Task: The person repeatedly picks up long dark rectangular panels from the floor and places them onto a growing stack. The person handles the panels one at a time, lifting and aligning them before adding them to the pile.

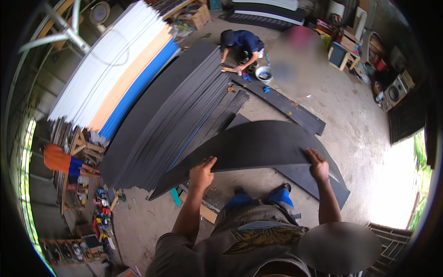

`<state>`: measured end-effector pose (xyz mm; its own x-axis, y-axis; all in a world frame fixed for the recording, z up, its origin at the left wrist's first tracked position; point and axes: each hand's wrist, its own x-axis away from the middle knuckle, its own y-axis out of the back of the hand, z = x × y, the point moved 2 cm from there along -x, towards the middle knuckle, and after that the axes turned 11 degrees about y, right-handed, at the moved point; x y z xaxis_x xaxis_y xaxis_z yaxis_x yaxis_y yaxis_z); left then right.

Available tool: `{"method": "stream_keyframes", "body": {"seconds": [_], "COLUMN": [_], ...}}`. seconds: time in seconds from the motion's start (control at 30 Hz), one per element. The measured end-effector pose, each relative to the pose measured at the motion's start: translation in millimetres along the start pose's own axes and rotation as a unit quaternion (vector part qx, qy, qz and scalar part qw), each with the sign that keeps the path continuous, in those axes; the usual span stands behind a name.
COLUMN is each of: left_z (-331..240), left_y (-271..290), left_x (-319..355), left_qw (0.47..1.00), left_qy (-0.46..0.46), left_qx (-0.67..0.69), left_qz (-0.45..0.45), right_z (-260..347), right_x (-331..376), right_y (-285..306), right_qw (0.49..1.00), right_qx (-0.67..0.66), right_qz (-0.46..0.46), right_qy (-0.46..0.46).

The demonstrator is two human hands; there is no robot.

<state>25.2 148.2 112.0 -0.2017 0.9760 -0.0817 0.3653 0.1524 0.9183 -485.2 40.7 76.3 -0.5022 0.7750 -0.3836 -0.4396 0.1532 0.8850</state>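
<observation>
A long black sheet [251,143], which looks like foam board, stretches across in front of me. My left hand [202,173] is closed on its near edge, thumb and fingers laid along the surface. My right hand [318,165] grips the same edge farther right, its fingers over the top face. The sheet's left end reaches the large stack of dark sheets [184,106]. Part of another dark sheet [314,187] shows beneath it on the right, on the floor side.
Beyond the stack, a co-worker [244,44] crouches over a narrow dark plank [286,108], beside a white bucket [264,74]. White, peach and blue sheets [110,69] lean at the left. Another person in orange [60,159] stands there, near tools and bottles [101,207].
</observation>
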Motion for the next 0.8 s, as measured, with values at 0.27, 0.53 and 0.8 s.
{"method": "stream_keyframes", "body": {"seconds": [0.27,0.53,0.8], "left_z": [120.3,230.1,283.7], "left_y": [155.2,216.7,240.6], "left_x": [73.7,140.9,102.9], "left_qw": [0.981,0.913,0.886], "left_qy": [0.078,0.213,0.243], "left_qx": [-0.069,-0.161,-0.195], "left_qz": [-0.166,-0.308,-0.343], "right_z": [43.8,121.6,156.7], "right_x": [-151.1,-320.6,-464.0], "right_y": [-19.9,-31.7,-98.5], "right_qw": [0.998,0.966,0.945], "right_qx": [0.002,-0.078,-0.053], "right_qz": [-0.022,-0.092,-0.044], "right_qy": [0.064,0.228,0.319]}}
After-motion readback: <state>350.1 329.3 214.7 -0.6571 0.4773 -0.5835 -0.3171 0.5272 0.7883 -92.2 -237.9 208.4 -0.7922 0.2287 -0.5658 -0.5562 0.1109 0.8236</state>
